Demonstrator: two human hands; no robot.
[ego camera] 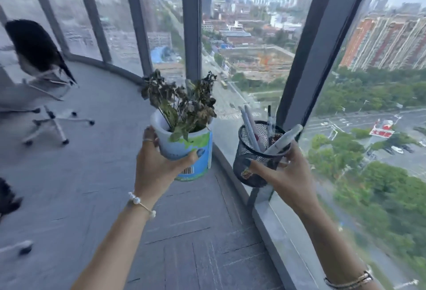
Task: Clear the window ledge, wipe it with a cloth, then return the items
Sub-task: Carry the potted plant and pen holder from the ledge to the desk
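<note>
My left hand [156, 165] grips a white and blue pot [196, 151] with a dried, wilted plant [184, 100] in it, held up above the carpet. My right hand [285, 174] holds a black mesh pen holder [249, 162] with several pens [253, 128] standing in it, raised just above the grey window ledge [276, 232]. The ledge runs along the foot of the glass wall from the lower right toward the back left. No cloth is in view.
A grey office chair [41, 86] on castors stands at the left on the grey carpet [103, 186]. Dark window mullions [191, 24] rise from the ledge. Another chair base [20, 246] shows at the lower left edge.
</note>
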